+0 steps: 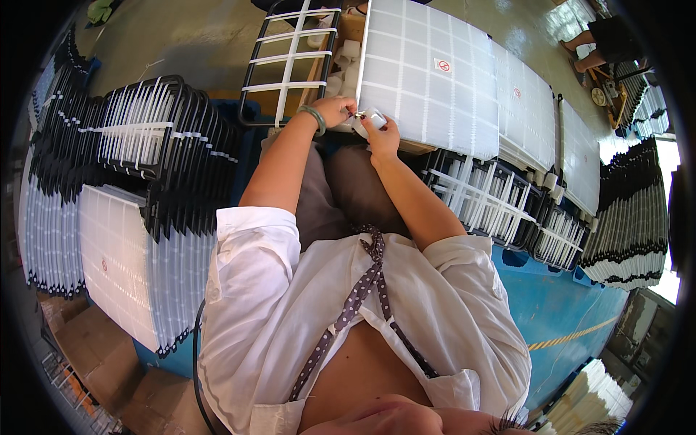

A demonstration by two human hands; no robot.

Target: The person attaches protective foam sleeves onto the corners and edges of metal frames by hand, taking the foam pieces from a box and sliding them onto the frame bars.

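Note:
My right hand (384, 136) is closed round a small rounded white piece (374, 117), thumb lying along its near side. Pinched fingertips of my left hand (335, 112) meet the edge of that piece; what they hold, if anything, is too small to make out. A bracelet (317, 119) circles my left wrist. Just beyond my hands, several white pieces (336, 83) lie in a wooden-sided box. Right of the box lies a large white gridded panel (428, 87), its near left corner close to my right hand. On the left stands a black frame with white straps (288, 83).
Black frames with white straps (156, 127) are stacked densely at my left, above white panels (119, 261). More white panels (523, 101) continue to the right, with strapped frames (482, 196) below them. Cardboard boxes (101, 348) sit at lower left. Another person's legs (598, 47) show far right.

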